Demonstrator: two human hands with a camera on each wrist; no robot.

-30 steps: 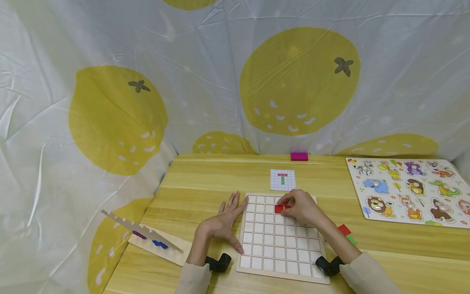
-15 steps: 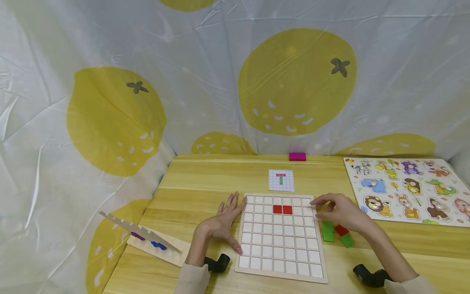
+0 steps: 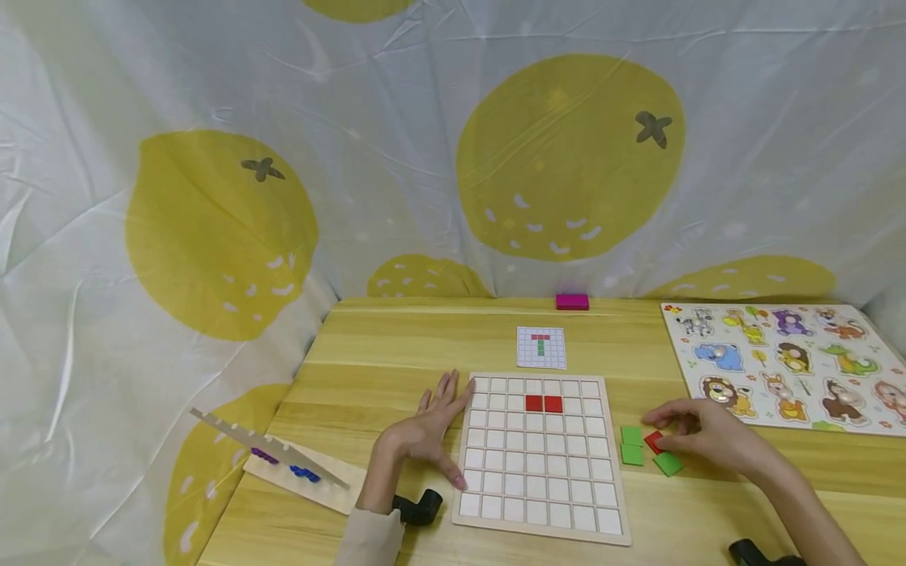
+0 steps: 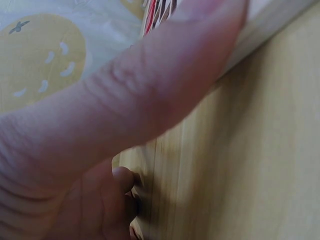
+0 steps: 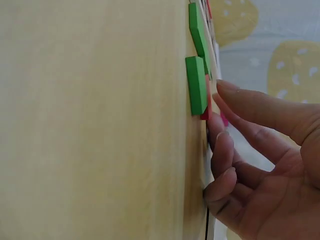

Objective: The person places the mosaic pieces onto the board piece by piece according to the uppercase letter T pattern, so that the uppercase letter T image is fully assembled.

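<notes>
Spread beside the grid board (image 3: 535,533), my left hand (image 3: 425,432) touches its left edge with thumb and index finger. In the left wrist view the thumb (image 4: 135,95) lies against the board's side. Two red square tiles (image 3: 543,404) sit side by side in the board's second row. To the right of the board, my right hand (image 3: 708,436) reaches over a loose red tile (image 3: 653,442), thumb and index finger apart around it. Several green tiles (image 3: 631,454) lie close by. In the right wrist view a green tile (image 5: 196,86) partly hides the red one.
A small pattern card (image 3: 541,358) with a red and green T lies behind the board. Farther back is a magenta block (image 3: 572,302). An animal puzzle (image 3: 778,362) occupies the right side. On the left stands a wooden rack (image 3: 283,452) with purple and blue pieces.
My right hand has left the second red tile in the board and moved right, down to the loose tiles. The left hand has stayed at the board's edge.
</notes>
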